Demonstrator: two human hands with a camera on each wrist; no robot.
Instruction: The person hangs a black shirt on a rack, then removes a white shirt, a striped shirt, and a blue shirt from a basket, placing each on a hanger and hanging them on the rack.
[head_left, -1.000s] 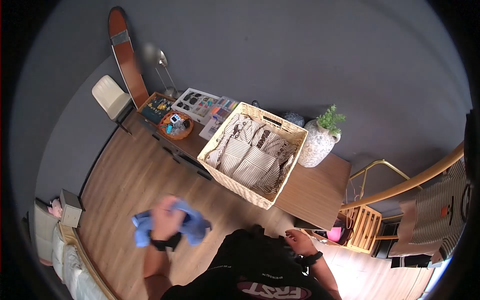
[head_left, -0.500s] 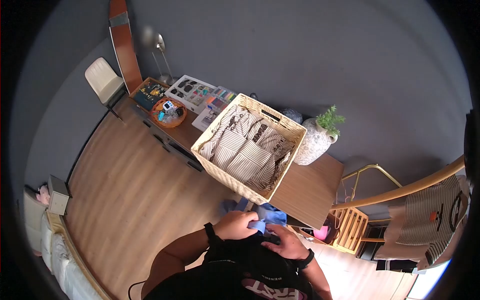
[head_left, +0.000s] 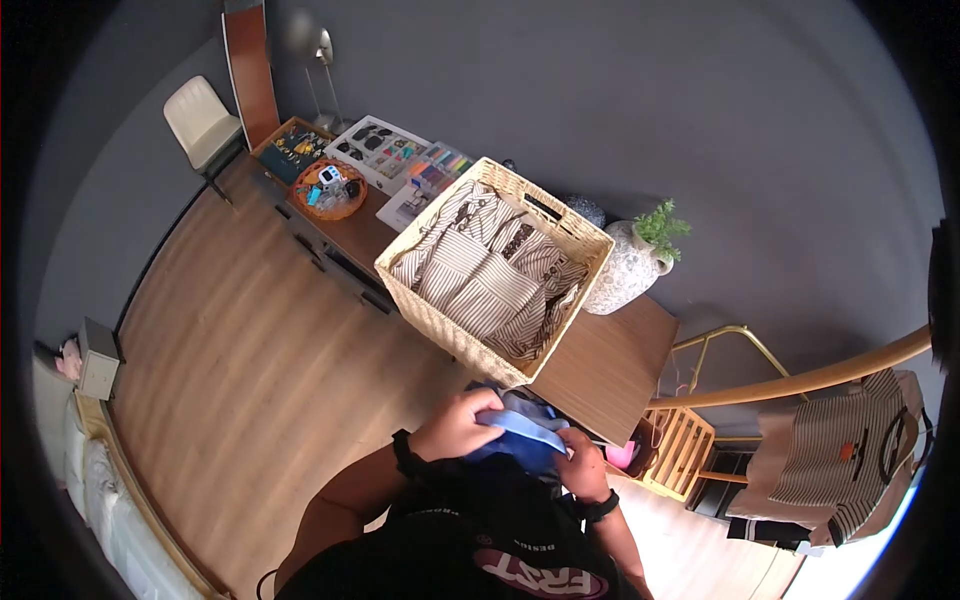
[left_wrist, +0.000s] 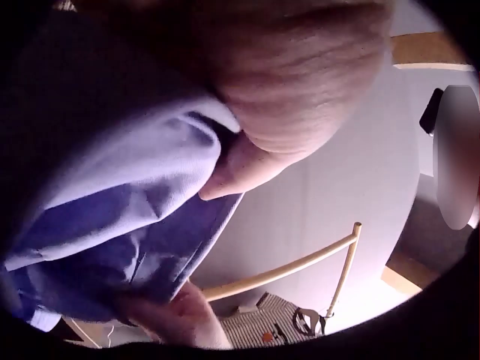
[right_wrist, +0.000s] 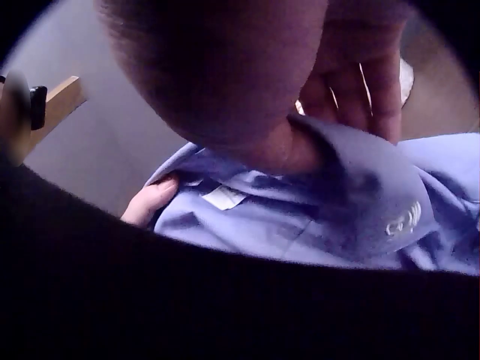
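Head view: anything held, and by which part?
A blue garment, by its light-blue edge band: the left hand grips one end of the visible stretch, the right hand the other.

Black shirt (head_left: 430,555) reads "FRST" and "DESIGN"; lettering (right_wrist: 403,220) on blue garment (head_left: 520,442) is unclear.

High head view faces forward-down, blue cloth (head_left: 522,430) at six o'clock; both wrist views — seemingly sideways-facing — share it, close.
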